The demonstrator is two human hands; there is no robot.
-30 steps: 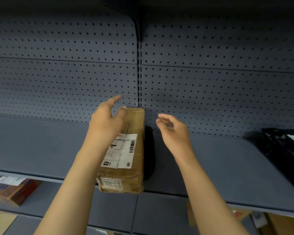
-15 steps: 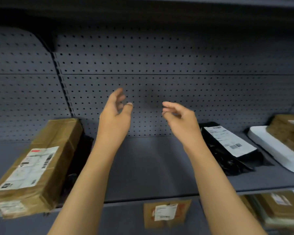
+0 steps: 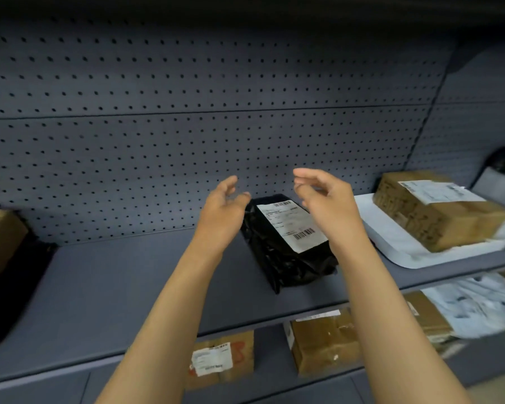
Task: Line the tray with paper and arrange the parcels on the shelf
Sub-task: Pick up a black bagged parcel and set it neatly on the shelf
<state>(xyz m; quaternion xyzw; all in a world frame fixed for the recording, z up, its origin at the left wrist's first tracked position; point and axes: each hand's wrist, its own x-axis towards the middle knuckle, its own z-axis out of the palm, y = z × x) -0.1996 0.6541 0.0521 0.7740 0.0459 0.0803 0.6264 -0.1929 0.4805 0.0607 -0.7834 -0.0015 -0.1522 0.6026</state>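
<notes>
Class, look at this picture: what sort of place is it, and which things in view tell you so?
Probably a parcel sorting or storage room. Grey metal shelf units with a perforated back panel hold labelled parcels: a black mailer bag and a taped cardboard box.

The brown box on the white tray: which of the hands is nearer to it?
Right. The right hand hovers over the black bag, left of the brown box; the left hand is farther left.

Dim, even light; right edge motion-blurred, corners bent by the wide lens.
</notes>
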